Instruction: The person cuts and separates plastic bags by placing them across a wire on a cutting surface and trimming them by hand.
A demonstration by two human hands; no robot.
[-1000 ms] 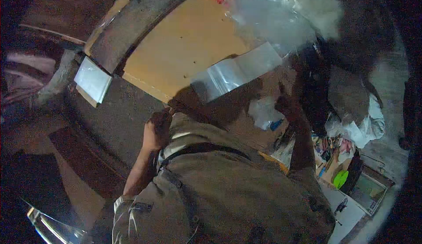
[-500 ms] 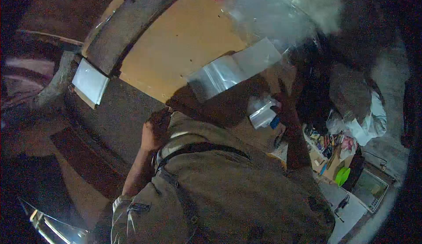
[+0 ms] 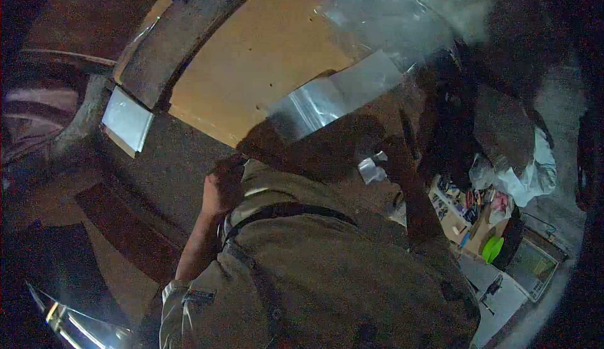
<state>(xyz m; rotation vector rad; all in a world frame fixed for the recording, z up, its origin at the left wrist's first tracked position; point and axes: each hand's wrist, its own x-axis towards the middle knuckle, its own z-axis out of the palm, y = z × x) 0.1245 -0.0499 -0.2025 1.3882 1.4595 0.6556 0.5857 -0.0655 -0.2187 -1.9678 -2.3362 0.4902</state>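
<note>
My right hand (image 3: 397,157) is in deep shadow at the front of the work surface, its fingers closed on a small clear plastic bag (image 3: 372,169) that looks crumpled and catches the light. My left hand (image 3: 224,185) is curled beside the hem of the shirt, near the table's front edge; its fingertips are dark, and whatever they hold cannot be made out. In front of both hands, flat clear plastic bags (image 3: 318,110) lie overlapping on a tan board (image 3: 251,72).
A heap of clear plastic (image 3: 384,15) covers the far right of the board. To the left sits a stack of white sheets (image 3: 128,119). At the lower right are a box of small items (image 3: 462,204), a bright green round object (image 3: 492,249) and a framed panel (image 3: 531,264).
The plastic bag in my right hand has turned and crumpled, showing less of its surface; the blue piece by it is out of sight. My left hand stays in place.
</note>
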